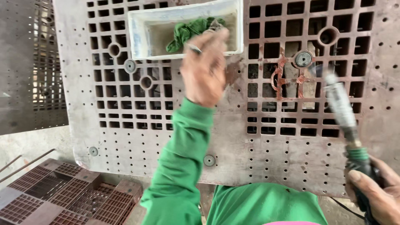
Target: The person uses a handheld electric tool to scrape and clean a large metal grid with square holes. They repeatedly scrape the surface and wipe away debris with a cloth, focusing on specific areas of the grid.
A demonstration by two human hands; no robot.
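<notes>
My left hand (204,68), in a green sleeve, reaches over the rim of a white rectangular tray (141,33), its fingertips at a crumpled green cloth (187,31) lying inside. A small shiny metal piece (194,48) is pinched between its thumb and finger. My right hand (375,196) at the lower right grips the green handle of a slim grey power tool (342,106). The tool is blurred and points up over the grey perforated panel (250,150), with its tip near a round bolt head (303,59) and rust-red marks (283,79).
The panel has rows of square openings, small round holes and several round bolt heads. Another perforated panel (33,62) lies at the left. Reddish-brown grates (62,196) are stacked at the lower left on a concrete floor. A thin cable (343,208) trails from the tool.
</notes>
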